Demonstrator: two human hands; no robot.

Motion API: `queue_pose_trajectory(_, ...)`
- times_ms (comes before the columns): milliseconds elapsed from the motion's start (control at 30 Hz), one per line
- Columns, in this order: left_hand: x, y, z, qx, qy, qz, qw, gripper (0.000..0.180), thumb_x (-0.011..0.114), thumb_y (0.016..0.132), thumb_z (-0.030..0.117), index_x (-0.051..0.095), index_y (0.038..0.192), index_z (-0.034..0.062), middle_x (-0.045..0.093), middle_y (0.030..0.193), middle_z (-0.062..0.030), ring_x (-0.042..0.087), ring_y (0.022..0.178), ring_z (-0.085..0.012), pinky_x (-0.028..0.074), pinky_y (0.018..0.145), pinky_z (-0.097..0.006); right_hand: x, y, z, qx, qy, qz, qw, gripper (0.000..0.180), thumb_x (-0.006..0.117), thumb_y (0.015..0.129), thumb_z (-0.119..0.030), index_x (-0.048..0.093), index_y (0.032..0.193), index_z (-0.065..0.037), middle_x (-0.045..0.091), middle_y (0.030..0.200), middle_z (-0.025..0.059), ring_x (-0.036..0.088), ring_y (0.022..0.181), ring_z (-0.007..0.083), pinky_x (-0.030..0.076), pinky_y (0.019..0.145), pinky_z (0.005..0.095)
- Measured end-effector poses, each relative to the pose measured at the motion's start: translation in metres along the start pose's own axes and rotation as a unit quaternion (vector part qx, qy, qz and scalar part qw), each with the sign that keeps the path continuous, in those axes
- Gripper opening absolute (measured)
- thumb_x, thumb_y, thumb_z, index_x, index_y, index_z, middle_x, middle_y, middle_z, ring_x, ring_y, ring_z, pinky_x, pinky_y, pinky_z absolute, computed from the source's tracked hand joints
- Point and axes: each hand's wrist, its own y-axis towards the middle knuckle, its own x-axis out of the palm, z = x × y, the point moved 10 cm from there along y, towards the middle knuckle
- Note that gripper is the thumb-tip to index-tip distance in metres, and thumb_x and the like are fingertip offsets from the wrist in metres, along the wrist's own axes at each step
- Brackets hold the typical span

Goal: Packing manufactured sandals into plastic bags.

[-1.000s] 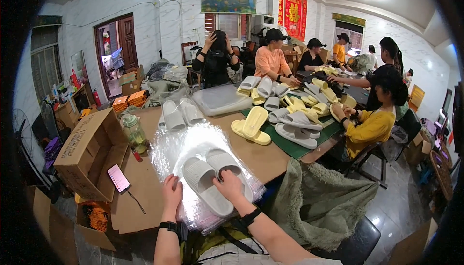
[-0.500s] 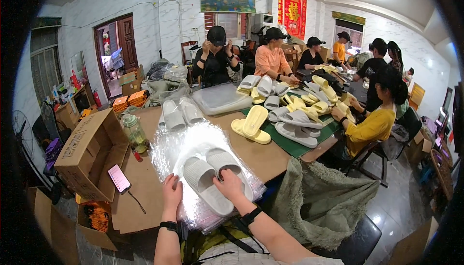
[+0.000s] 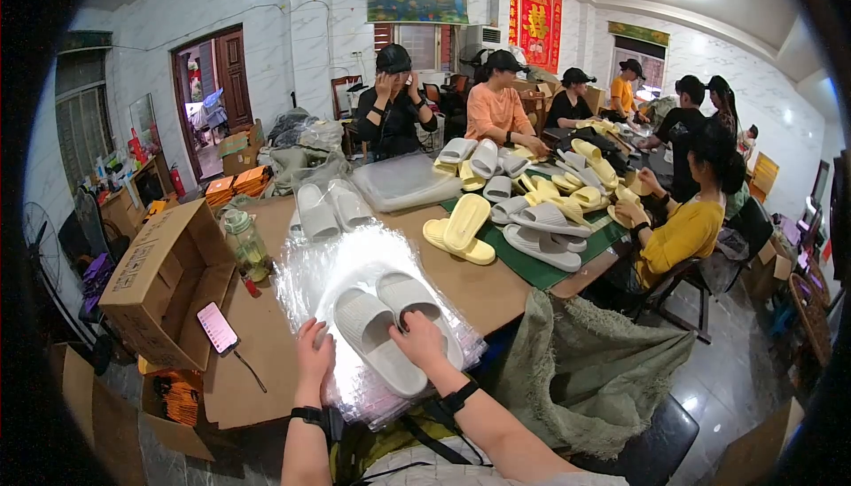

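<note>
A pair of grey slippers [image 3: 368,322] lies on a stack of clear plastic bags [image 3: 306,278] at the front of the table. My right hand [image 3: 419,341] has hold of the slippers, its fingers curled into the foot openings between the two straps. To the left of the pair, my left hand [image 3: 315,350] rests at the edge of the bags, fingers apart and holding nothing. Just beyond the stack, another pair of grey slippers [image 3: 317,214] sits in clear plastic.
A cardboard box [image 3: 146,278], a green-tinted jar [image 3: 244,242] and a phone [image 3: 217,326] are on the left. Yellow slippers [image 3: 468,222] and a mixed heap lie to the right. A green woven sack [image 3: 589,375] hangs at the table's right front. Several co-workers sit around the far side.
My left hand's fingers have spread a little. The right hand and the slippers stay in place. A co-worker in yellow on the right has shifted their hands.
</note>
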Motion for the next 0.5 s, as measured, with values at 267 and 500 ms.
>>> queue_pose_trajectory(267,-0.028,0.015,0.106,0.097,0.008,-0.043,0.994,0.037,0.073,0.083,0.012,0.066,0.118,0.0029,0.063,0.123,-0.0160,0.060,0.114,-0.0313,0.049,0.096,-0.040,-0.001,0.000,0.011,0.018,-0.009,0.019,1.000,0.034,0.070,0.084,-0.035,0.056,0.080,-0.004,0.057,0.082,0.0132,0.061,0.077,0.0371,0.048,0.065,0.0481)
queue_pose_trajectory(500,0.020,-0.057,0.110,-0.001,0.145,-0.232,0.962,0.066,0.069,0.087,0.028,0.042,0.144,0.0063,0.058,0.129,-0.0241,0.054,0.121,-0.0406,0.046,0.101,-0.047,-0.004,0.002,-0.003,-0.022,0.021,-0.001,1.000,0.028,0.065,0.090,-0.031,0.055,0.084,-0.005,0.057,0.086,0.0148,0.061,0.077,0.0393,0.048,0.066,0.0504)
